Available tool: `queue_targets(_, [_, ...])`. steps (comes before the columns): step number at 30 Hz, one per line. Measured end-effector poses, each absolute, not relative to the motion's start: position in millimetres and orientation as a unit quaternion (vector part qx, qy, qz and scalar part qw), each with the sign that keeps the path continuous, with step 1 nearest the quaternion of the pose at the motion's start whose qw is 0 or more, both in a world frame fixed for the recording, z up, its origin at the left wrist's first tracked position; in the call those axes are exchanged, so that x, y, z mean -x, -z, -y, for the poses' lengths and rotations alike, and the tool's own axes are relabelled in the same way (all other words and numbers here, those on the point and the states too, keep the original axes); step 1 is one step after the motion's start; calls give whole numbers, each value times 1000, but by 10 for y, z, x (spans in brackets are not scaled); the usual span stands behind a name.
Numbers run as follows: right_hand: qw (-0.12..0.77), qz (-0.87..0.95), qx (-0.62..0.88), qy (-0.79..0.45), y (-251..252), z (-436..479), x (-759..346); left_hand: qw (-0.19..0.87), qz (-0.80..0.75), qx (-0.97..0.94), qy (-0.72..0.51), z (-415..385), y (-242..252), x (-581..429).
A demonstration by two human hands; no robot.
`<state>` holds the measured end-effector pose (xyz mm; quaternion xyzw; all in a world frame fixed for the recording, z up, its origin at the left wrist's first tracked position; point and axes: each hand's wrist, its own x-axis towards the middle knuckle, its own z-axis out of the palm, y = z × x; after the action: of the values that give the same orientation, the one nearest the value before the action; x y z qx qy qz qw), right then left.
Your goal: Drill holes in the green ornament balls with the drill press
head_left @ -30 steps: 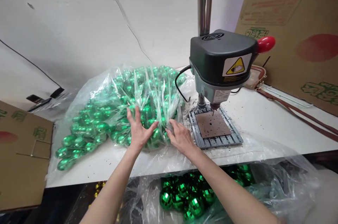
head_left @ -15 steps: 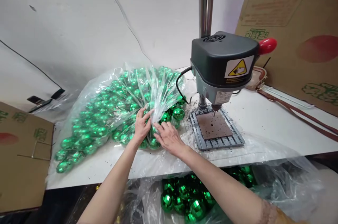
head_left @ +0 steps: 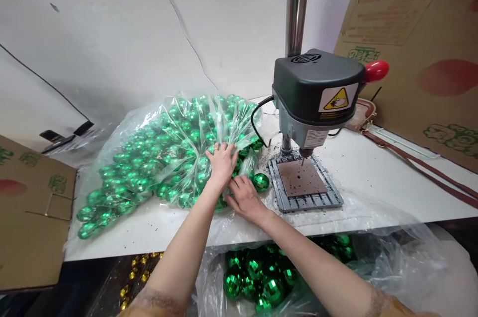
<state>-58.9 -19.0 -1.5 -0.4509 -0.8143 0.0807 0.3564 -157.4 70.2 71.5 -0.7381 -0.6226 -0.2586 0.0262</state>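
Plastic folds of the bag partly hide the fingertips; left hand grips it above, right hand below.

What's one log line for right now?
left hand: on clear plastic bag of green balls | right hand: touching bag's near edge | faceted green ball: beside grey drill press
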Motion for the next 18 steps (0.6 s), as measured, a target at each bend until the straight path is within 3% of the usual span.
queue_targets(3, [358,809,459,-83,11,205,515,-39,636,653,408,-842,-666,1669])
queue_targets(6, [363,806,458,-88,7,206,503,-70,644,594,477,-890,-615,1782])
queue_targets(13, [382,805,442,-102,4,280,447,-54,633,593,494,-869,-600,1832])
queue_targets(18, [393,817,407,-108,13,357,245,2,662,611,434,-997,-641,1950])
